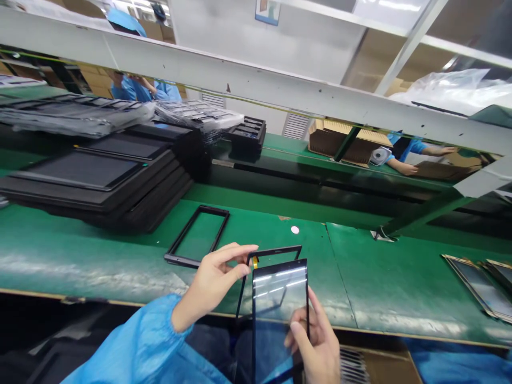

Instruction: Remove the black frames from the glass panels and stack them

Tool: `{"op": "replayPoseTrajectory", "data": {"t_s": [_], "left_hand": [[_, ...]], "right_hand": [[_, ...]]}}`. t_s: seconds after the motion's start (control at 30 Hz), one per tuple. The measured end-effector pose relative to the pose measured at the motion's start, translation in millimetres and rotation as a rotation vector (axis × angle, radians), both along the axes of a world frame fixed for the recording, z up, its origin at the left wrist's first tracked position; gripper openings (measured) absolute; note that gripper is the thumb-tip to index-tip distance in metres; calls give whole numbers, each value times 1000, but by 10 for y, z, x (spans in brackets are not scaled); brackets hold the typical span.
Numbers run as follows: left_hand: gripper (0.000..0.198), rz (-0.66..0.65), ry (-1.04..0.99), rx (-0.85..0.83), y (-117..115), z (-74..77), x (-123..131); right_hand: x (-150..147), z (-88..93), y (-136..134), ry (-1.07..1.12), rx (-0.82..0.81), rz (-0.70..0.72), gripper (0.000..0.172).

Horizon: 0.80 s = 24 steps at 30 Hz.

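Note:
My left hand (218, 280) pinches the upper left corner of a thin black frame (280, 250), which is tilted up over the table's front edge. In my right hand (316, 341) is a glass touch panel (276, 304) with a black border, gripped by its right edge. The panel is see-through and stands in front of the frame, overlapping it. A small orange flex cable (255, 262) shows near the panel's upper left corner. Another black frame (172, 258) lies flat on the green table (320, 288), just beyond my left hand.
At the left, black trays (132, 200) are stacked with dark panels (80, 169) on top. Plastic-wrapped trays (76, 120) stand behind. Several panels (476, 282) lie at the far right. A white beam (240, 80) crosses above. Co-workers in blue sleeves (416, 145) are beyond it.

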<state>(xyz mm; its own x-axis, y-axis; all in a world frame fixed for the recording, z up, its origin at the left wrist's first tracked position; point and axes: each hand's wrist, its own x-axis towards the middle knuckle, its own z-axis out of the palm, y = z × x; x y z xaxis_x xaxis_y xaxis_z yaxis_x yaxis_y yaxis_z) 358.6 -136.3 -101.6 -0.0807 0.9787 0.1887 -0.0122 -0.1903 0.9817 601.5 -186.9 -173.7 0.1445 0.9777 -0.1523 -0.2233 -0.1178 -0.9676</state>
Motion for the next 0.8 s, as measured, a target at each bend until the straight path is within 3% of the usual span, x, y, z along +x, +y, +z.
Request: {"op": "replayPoseTrajectory", "data": {"t_s": [0.37, 0.8], "left_hand": [[50, 37, 403, 417, -109, 141, -10], [50, -22, 400, 391, -152, 92, 0]], "right_hand": [[98, 212, -45, 64, -74, 42, 68], [103, 274, -23, 160, -72, 63, 62]]}}
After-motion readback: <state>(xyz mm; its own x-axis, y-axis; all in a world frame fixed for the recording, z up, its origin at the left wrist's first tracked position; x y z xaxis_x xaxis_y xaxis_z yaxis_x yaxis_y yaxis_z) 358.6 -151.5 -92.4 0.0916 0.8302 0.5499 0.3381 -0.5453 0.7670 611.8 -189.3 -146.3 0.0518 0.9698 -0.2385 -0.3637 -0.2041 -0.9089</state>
